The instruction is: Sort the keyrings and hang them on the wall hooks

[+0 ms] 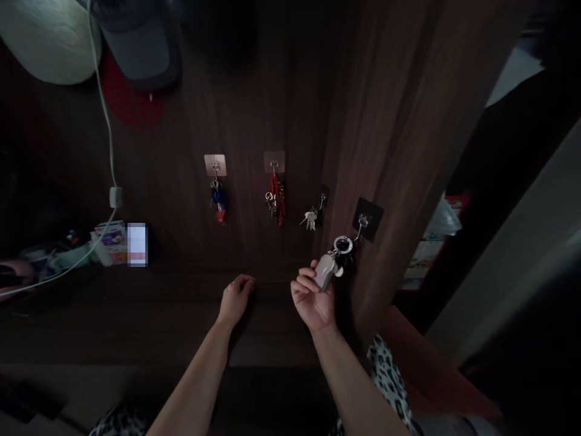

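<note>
My right hand [312, 297] has its fingers closed on a grey key fob [325, 271] with a glossy case. A silver ring [343, 244] joins the fob to a dark key bundle, and the ring is at the tip of a metal hook [362, 222] on a black pad; whether it still hangs there is hard to tell. On the dark wooden shelf rests my left hand [236, 298], fingers curled in and nothing visible in them. Silver keys [310, 218] hang on another hook just left of the fob.
Two more hooks on the brown panel carry keys with blue and red tags [218, 203] and keys with red cords [276, 203]. Caps [140, 54] hang at upper left beside a white cable [106, 115]. A blurred-out bright rectangle [137, 244] and small boxes [110, 241] stand at left.
</note>
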Demonstrator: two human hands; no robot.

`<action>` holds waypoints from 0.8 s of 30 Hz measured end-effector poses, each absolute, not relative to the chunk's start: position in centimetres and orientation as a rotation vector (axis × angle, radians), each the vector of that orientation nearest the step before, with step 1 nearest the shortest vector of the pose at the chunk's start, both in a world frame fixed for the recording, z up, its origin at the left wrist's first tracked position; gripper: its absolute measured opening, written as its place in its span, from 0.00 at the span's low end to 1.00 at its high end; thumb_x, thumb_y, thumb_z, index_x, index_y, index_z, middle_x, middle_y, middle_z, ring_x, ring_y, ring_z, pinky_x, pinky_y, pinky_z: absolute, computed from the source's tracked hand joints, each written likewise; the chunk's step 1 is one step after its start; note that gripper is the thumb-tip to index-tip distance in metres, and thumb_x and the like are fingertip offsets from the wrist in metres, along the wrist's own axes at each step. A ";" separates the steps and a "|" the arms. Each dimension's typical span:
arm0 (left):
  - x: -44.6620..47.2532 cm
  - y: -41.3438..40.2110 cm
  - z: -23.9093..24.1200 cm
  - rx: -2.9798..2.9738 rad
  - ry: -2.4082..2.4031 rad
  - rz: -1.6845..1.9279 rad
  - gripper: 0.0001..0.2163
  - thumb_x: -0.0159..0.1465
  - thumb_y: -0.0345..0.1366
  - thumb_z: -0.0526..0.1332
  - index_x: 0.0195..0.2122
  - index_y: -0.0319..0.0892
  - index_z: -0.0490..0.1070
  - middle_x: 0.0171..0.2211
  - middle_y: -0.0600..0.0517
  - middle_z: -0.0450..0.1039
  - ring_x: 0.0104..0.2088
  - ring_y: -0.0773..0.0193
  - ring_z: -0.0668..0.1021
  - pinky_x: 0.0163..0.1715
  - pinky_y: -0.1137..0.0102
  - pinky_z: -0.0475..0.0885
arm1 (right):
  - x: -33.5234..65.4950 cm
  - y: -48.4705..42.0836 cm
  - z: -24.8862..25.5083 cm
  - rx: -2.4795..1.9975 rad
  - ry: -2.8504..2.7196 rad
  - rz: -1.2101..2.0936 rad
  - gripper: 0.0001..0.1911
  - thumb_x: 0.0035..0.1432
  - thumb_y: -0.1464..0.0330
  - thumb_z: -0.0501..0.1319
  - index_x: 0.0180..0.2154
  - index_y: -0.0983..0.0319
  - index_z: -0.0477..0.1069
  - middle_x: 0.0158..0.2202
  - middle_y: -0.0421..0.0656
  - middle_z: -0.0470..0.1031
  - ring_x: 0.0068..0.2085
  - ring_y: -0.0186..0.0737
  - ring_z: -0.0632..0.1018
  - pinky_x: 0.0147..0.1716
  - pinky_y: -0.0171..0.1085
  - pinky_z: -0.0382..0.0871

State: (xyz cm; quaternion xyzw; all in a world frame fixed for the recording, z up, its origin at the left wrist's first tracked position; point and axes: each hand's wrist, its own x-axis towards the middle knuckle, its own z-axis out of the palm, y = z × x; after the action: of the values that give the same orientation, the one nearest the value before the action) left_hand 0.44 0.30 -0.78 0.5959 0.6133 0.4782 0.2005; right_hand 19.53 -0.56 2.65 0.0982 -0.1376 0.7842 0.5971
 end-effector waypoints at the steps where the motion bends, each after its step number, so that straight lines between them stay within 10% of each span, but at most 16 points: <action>1: 0.4 0.3 -0.8 1.665 1.712 1.336 0.11 0.58 0.42 0.53 0.32 0.42 0.71 0.25 0.53 0.73 0.28 0.65 0.74 0.30 0.73 0.65 | 19.5 -0.6 2.6 0.230 -0.319 1.823 0.11 0.50 0.71 0.62 0.38 0.57 0.70 0.25 0.32 0.65 0.19 0.20 0.63 0.20 0.26 0.61; 24: 0.6 0.2 -0.6 1.684 1.701 1.371 0.11 0.58 0.41 0.53 0.31 0.42 0.72 0.24 0.54 0.73 0.27 0.66 0.74 0.30 0.73 0.66 | 16.8 0.7 0.8 -0.659 -0.552 1.858 0.05 0.48 0.69 0.63 0.26 0.65 0.70 0.18 0.36 0.66 0.17 0.24 0.64 0.15 0.25 0.56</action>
State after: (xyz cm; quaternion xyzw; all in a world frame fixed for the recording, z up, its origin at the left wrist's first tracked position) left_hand 0.63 0.16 -0.61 0.5992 0.6054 0.4881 0.1904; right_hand 16.82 0.72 0.79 -0.2750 -0.2301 0.7750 0.5204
